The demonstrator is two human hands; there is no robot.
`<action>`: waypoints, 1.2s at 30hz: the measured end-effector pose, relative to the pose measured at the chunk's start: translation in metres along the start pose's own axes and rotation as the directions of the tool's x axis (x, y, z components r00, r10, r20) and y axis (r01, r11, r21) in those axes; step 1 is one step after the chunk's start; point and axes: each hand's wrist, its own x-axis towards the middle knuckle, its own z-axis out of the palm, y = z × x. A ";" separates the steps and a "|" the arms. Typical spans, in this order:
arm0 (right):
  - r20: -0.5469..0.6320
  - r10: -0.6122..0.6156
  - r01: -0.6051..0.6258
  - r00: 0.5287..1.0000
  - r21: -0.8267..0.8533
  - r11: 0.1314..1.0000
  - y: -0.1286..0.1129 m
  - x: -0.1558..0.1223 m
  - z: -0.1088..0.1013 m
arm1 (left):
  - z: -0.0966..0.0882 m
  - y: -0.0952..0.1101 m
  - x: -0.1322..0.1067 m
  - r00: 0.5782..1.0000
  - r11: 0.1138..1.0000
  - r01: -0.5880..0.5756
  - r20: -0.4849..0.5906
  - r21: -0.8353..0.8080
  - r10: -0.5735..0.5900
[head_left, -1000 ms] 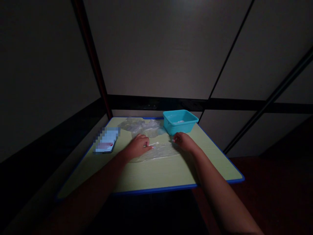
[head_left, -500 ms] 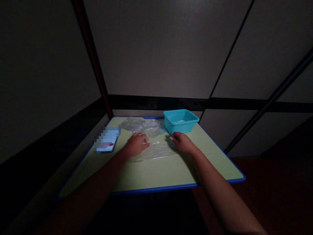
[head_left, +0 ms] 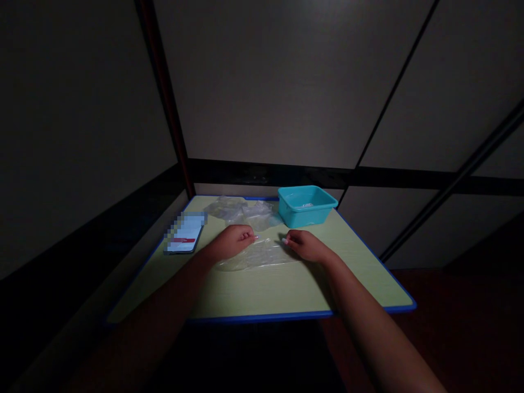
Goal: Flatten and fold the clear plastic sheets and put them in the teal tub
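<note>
Just over a clear plastic bag (head_left: 264,255) that lies flat on the table, my left hand (head_left: 235,242) is closed, its fingers curled and the thumb pressed against them. A tiny pale spot shows at its fingertips. Opposite it, my right hand (head_left: 305,245) is pinched shut, and a small whitish bit shows at its tips, too small to name. A gap separates the two hands. Behind them lies a crumpled heap of clear plastic bags (head_left: 257,214). A turquoise plastic basket (head_left: 309,217) stands beyond my right hand, with something clear and shiny inside.
A phone (head_left: 186,234) with a lit, partly blurred screen rests at the table's left side. The pale green table (head_left: 254,297) has a blue edge. Panelled walls (head_left: 266,93) close off the back and left.
My left hand's fingers have curled from spread to closed. My right hand has come slightly lower, its pinch kept. The view has shifted a little, so everything sits slightly further right.
</note>
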 end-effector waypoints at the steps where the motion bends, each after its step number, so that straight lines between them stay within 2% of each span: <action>1: -0.012 0.004 -0.004 1.000 0.002 1.000 -0.002 -0.001 -0.001 | 0.000 0.002 -0.001 1.000 1.000 -0.010 -0.004 -0.016 0.010; 6: -0.110 -0.001 -0.004 0.994 -0.045 0.999 -0.007 -0.002 -0.005 | -0.002 0.010 -0.001 0.988 0.998 -0.045 -0.152 -0.044 0.038; 8: -0.142 0.001 -0.017 0.990 -0.109 0.994 -0.005 -0.002 -0.006 | 0.002 0.011 -0.002 0.984 0.997 -0.072 -0.163 -0.003 0.071; 11: -0.167 0.062 -0.097 0.984 -0.213 0.972 -0.001 0.000 -0.009 | 0.015 0.011 -0.005 0.976 0.974 -0.204 -0.057 0.103 0.210; 14: -0.182 0.159 -0.205 0.970 -0.270 0.941 0.004 0.001 -0.015 | 0.030 0.010 -0.010 0.940 0.906 -0.340 0.095 0.252 0.327; 17: -0.215 0.229 -0.286 0.950 -0.290 0.913 0.006 0.001 -0.020 | 0.040 0.009 -0.011 0.944 0.858 -0.321 0.206 0.400 0.257; 20: -0.221 0.271 -0.332 0.937 -0.316 0.889 0.007 0.000 -0.022 | 0.042 0.009 -0.010 0.968 0.834 -0.242 0.187 0.496 0.170; 23: -0.140 0.268 -0.301 0.953 -0.361 0.883 0.005 0.000 -0.020 | 0.041 0.007 -0.008 0.977 0.818 -0.209 0.156 0.536 0.147; 26: -0.035 0.260 -0.254 0.965 -0.371 0.893 0.000 -0.001 -0.018 | 0.041 0.003 -0.009 0.967 0.809 -0.232 0.218 0.540 0.132; 29: 0.008 0.262 -0.240 0.965 -0.369 0.898 -0.003 -0.003 -0.018 | 0.041 0.001 -0.010 0.959 0.803 -0.245 0.256 0.543 0.120; 32: -0.023 0.252 -0.243 0.967 -0.362 0.900 -0.003 -0.003 -0.018 | 0.038 0.003 -0.008 0.971 0.807 -0.229 0.189 0.545 0.148; 36: -0.102 0.209 -0.231 0.973 -0.325 0.917 0.004 -0.002 -0.016 | 0.025 0.001 -0.003 0.987 0.824 -0.116 -0.027 0.555 0.157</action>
